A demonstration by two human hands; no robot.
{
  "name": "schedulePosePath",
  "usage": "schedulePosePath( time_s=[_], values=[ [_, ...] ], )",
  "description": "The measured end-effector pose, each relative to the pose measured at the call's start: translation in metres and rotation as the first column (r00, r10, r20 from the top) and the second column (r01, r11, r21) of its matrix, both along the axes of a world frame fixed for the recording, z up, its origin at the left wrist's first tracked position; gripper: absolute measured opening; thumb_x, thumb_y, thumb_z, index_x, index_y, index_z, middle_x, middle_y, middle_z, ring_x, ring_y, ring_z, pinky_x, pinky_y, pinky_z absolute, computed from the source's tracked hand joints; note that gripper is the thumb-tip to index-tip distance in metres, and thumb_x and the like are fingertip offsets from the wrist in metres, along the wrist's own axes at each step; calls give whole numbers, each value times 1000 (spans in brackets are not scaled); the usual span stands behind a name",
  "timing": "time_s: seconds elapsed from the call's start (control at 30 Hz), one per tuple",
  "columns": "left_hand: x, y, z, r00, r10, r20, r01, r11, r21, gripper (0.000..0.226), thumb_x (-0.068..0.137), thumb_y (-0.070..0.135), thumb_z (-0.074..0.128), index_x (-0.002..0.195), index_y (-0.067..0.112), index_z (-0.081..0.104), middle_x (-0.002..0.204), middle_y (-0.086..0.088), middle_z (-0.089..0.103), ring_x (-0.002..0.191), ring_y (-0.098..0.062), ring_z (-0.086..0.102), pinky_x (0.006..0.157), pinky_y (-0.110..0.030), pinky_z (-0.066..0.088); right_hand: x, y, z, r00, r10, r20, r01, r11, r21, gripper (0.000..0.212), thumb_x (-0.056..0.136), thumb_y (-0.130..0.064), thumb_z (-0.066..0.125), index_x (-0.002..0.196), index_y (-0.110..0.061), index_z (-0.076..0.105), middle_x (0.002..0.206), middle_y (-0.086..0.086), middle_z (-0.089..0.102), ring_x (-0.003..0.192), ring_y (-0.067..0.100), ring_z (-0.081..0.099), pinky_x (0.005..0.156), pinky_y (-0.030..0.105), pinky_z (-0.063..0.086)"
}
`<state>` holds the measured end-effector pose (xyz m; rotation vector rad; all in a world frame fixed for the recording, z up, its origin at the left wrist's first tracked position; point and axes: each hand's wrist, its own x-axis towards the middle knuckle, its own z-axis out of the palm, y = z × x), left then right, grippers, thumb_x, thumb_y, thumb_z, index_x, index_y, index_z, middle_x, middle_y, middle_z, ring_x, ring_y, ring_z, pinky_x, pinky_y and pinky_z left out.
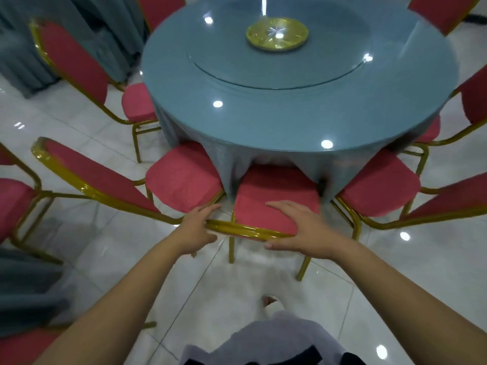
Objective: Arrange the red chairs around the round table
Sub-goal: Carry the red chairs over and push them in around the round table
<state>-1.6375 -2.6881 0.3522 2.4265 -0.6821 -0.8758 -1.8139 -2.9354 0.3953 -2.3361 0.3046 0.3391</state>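
A round table [295, 122] under a blue-grey cloth and glass top fills the upper middle. Directly before me stands a red chair [276, 204] with a gold frame, its seat partly tucked under the cloth. My left hand [199, 227] grips the left end of its gold top rail. My right hand [297, 227] grips the right end, fingers over the front and thumb behind. Several more red chairs ring the table: one at the near left [181, 175], one at the near right [379, 185], one at the far left [76, 64].
A gold turntable hub [277, 34] sits at the table's centre. Another red chair [13, 204] stands apart at the left edge. Grey-blue draped cloth [29, 291] lies at the lower left and hangs at the upper left. The floor is glossy white tile; my slippered foot [272, 305] is below.
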Motion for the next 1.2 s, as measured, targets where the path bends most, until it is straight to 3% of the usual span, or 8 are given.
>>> schedulePosePath(
  time_s=[0.1,0.2,0.3,0.47,0.63,0.87,1.0,1.2],
  values=[
    [-3,44,6,940,325,106,-301,935,-190,54,90,9,62,136,35,51,133,11,53,122,-13,51,95,-27,40,44,22,0,993,10,115,-25,991,129,88,75,-66,71,151,-40,34,155,-14,33,143,10,28,119,40,24],
    [-1,93,19,837,522,161,-495,850,-181,51,91,11,61,134,37,53,135,9,54,126,-13,48,104,-33,39,94,51,-8,987,61,152,-86,983,162,85,81,-52,75,152,-32,33,157,-7,33,144,13,29,119,37,25],
    [6,137,35,756,630,177,-617,776,-129,52,91,16,64,137,37,50,141,1,50,131,-19,45,110,-44,39,141,84,-20,982,141,126,-167,958,234,88,80,-50,75,154,-32,30,159,-4,29,145,14,27,119,38,26],
    [27,208,45,612,782,113,-777,622,-99,60,92,18,67,144,34,43,146,-3,42,135,-22,40,106,-37,37,210,155,-26,957,254,139,-283,921,268,88,79,-54,74,152,-36,30,156,-8,32,142,12,30,112,32,30],
    [72,278,35,563,825,54,-815,565,-128,61,93,18,66,146,32,40,149,-4,41,135,-23,40,108,-38,36,269,232,-27,941,293,169,-329,909,256,90,78,-53,74,153,-39,25,156,-7,32,140,9,31,106,26,27],
    [156,369,36,663,748,22,-732,655,-187,60,94,22,65,146,37,39,147,2,44,126,-13,42,101,-31,36,332,333,-13,963,211,168,-254,921,295,92,64,-65,73,134,-75,14,131,-40,33,114,-25,34,98,15,32],
    [216,401,36,709,705,14,-690,697,-196,60,93,21,65,145,37,39,150,0,39,135,-20,39,103,-33,35,374,377,-13,981,160,108,-184,942,282,100,68,-59,79,147,-53,17,148,-14,39,132,6,41,108,34,39],
    [308,421,32,803,596,9,-575,778,-252,68,89,25,70,147,37,36,154,0,35,140,-21,36,112,-37,33,458,413,-6,991,122,51,-131,959,253,100,66,-53,80,147,-44,23,141,-9,50,122,13,54,102,39,48]
  ],
)
